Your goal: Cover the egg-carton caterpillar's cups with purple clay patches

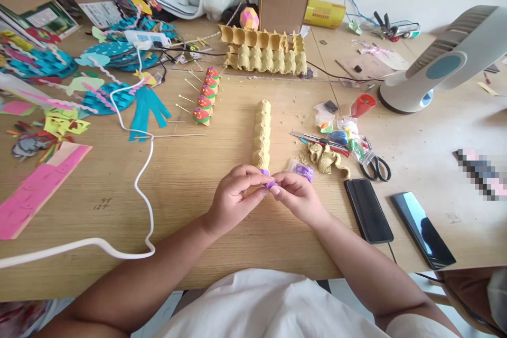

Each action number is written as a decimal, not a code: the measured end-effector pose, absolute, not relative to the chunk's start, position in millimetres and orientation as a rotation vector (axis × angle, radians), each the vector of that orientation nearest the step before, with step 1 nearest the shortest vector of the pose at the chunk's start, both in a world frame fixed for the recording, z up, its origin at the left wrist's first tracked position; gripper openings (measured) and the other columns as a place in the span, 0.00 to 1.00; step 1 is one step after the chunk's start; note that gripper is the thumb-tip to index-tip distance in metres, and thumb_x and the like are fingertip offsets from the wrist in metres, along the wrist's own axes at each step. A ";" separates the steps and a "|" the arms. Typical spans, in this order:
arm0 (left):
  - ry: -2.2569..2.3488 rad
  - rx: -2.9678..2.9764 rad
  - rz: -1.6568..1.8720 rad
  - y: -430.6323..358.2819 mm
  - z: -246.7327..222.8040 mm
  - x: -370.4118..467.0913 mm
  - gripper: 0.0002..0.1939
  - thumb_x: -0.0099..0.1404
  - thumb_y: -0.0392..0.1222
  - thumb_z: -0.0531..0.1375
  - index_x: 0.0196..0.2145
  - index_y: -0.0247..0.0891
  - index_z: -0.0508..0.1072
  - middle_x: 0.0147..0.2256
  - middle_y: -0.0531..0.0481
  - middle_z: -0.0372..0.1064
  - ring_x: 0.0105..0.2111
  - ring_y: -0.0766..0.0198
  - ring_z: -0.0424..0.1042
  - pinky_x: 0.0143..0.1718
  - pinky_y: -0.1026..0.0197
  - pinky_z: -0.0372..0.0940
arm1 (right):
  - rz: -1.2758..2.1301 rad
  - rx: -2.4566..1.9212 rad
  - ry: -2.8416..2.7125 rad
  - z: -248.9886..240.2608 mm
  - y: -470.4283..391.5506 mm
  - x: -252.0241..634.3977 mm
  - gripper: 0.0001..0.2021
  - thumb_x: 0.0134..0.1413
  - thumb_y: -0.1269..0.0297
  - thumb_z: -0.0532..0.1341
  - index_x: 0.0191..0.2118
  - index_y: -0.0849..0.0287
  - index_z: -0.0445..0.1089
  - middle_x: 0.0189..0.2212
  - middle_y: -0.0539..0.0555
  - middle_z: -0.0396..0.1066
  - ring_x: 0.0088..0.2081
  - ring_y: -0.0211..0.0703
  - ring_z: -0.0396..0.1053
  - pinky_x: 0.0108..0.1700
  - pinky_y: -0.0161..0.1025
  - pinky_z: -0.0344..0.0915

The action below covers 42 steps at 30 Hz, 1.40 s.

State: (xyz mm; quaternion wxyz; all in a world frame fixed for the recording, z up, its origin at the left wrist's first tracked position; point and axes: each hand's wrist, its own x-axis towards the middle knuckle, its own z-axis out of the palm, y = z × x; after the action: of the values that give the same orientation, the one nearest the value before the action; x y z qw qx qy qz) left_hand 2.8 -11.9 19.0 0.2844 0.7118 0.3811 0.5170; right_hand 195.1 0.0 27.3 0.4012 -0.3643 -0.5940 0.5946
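Head view: left hand (pixel 240 190) and right hand (pixel 299 198), fingers closed, pinch a small purple piece (pixel 271 185) at the near end of the egg-carton strip (pixel 262 134). Purple packet (pixel 304 171) lies just right of the strip; scissors (pixel 375 167) farther right.

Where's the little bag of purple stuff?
In the head view, the purple bag lies just beyond the right hand, right of the pale egg-carton strip.

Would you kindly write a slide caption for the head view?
Left hand and right hand pinch a purple piece near an egg-carton strip.
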 end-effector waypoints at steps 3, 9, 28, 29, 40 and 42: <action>0.983 1.873 1.350 -11.9 18.7 3.6 0.14 0.68 0.35 0.65 0.50 0.42 0.80 0.42 0.45 0.77 0.33 0.66 0.72 0.29 0.65 0.66 | 1.376 -0.979 -1.548 26.6 -0.8 196.2 0.19 0.62 0.44 0.65 0.38 0.57 0.75 0.28 0.52 0.74 0.29 0.38 0.66 0.32 0.37 0.64; 0.947 1.871 1.328 -13.3 18.8 1.8 0.15 0.68 0.34 0.64 0.52 0.41 0.78 0.44 0.44 0.76 0.35 0.65 0.72 0.34 0.62 0.68 | 1.155 -1.002 -1.666 28.3 -1.6 201.7 0.20 0.67 0.46 0.61 0.30 0.56 0.69 0.24 0.49 0.66 0.26 0.38 0.61 0.29 0.37 0.60; 0.997 1.938 1.323 -14.2 20.4 5.2 0.07 0.66 0.35 0.68 0.42 0.41 0.81 0.37 0.48 0.82 0.29 0.68 0.75 0.30 0.65 0.69 | 1.248 -0.885 -1.793 23.3 -2.5 201.4 0.32 0.72 0.39 0.48 0.24 0.57 0.68 0.21 0.51 0.67 0.24 0.38 0.65 0.30 0.38 0.62; 1.017 1.944 1.329 -14.0 19.4 4.6 0.07 0.66 0.35 0.68 0.43 0.41 0.81 0.38 0.48 0.82 0.29 0.68 0.75 0.29 0.65 0.69 | 1.247 -0.901 -1.783 23.0 -2.1 201.7 0.32 0.72 0.38 0.47 0.26 0.57 0.69 0.22 0.52 0.68 0.25 0.39 0.66 0.31 0.38 0.63; 1.005 1.853 1.360 -11.2 17.4 5.6 0.13 0.65 0.35 0.69 0.48 0.40 0.80 0.42 0.45 0.81 0.35 0.65 0.79 0.38 0.63 0.76 | 1.317 -0.957 -1.708 25.3 -0.4 198.0 0.21 0.69 0.47 0.59 0.29 0.57 0.66 0.25 0.49 0.66 0.27 0.37 0.60 0.31 0.36 0.59; 0.999 1.813 1.358 -11.3 16.8 6.0 0.11 0.65 0.36 0.70 0.46 0.40 0.81 0.42 0.46 0.81 0.38 0.63 0.80 0.40 0.63 0.77 | 1.334 -0.935 -1.721 24.5 -0.8 198.8 0.21 0.69 0.48 0.59 0.29 0.57 0.66 0.24 0.49 0.64 0.27 0.36 0.59 0.31 0.36 0.58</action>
State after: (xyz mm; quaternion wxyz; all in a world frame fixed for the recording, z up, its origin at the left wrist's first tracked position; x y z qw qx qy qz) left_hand 6.0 -11.3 16.8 0.3267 0.6920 0.3815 0.5185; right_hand 198.8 -0.8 24.5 0.3765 -0.3655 -0.6730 0.5214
